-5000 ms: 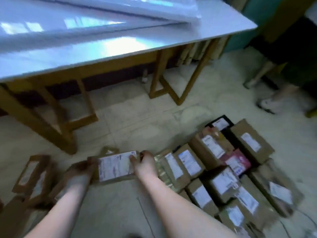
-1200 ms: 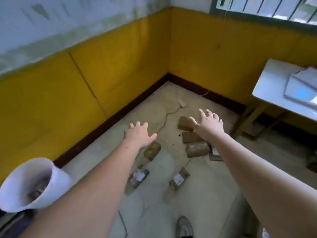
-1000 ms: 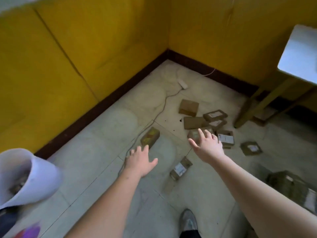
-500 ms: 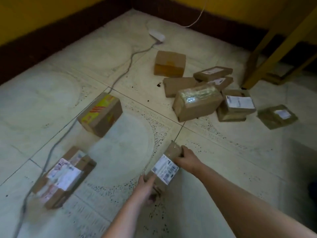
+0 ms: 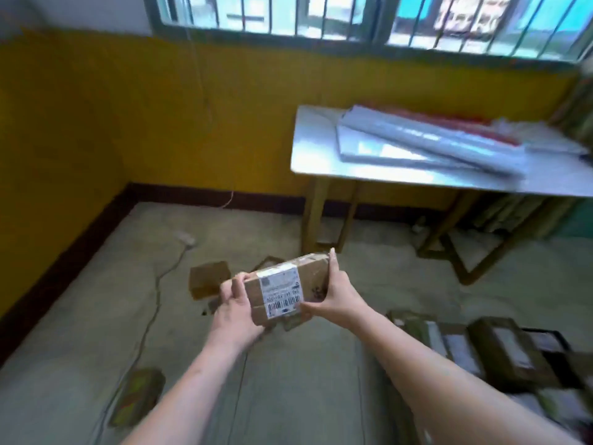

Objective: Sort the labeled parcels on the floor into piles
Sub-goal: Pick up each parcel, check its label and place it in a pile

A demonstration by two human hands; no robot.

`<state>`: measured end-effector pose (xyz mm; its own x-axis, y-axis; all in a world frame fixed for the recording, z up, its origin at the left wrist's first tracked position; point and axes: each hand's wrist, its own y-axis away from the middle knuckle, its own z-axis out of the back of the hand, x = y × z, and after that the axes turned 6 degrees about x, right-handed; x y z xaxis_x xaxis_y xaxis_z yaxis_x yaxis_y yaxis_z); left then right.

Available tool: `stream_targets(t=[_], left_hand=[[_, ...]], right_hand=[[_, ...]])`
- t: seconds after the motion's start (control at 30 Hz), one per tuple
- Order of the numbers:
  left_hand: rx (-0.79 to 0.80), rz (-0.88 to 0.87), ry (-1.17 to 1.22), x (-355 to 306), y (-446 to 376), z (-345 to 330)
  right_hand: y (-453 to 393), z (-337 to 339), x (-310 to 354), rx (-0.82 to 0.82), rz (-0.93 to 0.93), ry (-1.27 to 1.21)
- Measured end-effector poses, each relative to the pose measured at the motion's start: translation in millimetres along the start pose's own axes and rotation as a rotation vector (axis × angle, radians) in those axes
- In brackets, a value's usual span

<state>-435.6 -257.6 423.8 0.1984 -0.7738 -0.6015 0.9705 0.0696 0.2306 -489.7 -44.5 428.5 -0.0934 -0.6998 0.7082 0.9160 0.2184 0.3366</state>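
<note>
A brown cardboard parcel (image 5: pixel 285 289) is held up in the air in front of the person, well above the floor (image 5: pixel 305 374). It is gripped at both ends. The left hand (image 5: pixel 236 311) is wrapped around its left end, with the fingers curled over the top edge. The right hand (image 5: pixel 335 295) is clasped around its right end, with the thumb under the near edge and a finger pointing up along the far corner. A white shipping label (image 5: pixel 281 292) with a barcode is stuck across the middle of the parcel and is turned towards the camera.

Behind and below the held parcel, a few other brown boxes (image 5: pixel 208 279) are seen lying on the floor, partly hidden by the hands. A larger group of parcels (image 5: pixel 481 348) with white labels is packed close together on the floor at the lower right. One blurred parcel (image 5: pixel 136 396) with yellow markings lies alone at the lower left, beside a thin cable (image 5: pixel 154 303) that runs across the floor.

A table (image 5: pixel 321 162) with a pale top and wooden legs stands against a yellow wall (image 5: pixel 160 117) at the right, and flat white sheets (image 5: pixel 417 146) are stacked on it. A barred window (image 5: pixel 353 17) is set above the wall.
</note>
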Motion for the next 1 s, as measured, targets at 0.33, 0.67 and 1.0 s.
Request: stream_targets(t=[0.33, 0.67, 1.0], left_hand=[[0.175, -0.588, -0.144, -370, 122, 155], [0.246, -0.966, -0.397, -578, 244, 13], [0.287, -0.975, -0.576, -739, 245, -176]], right_hand=[[328, 360, 90, -0.474, 0.013, 0.704], [544, 464, -63, -0.546, -0.119, 0.811], [573, 591, -278, -0.421, -0.179, 0.698]])
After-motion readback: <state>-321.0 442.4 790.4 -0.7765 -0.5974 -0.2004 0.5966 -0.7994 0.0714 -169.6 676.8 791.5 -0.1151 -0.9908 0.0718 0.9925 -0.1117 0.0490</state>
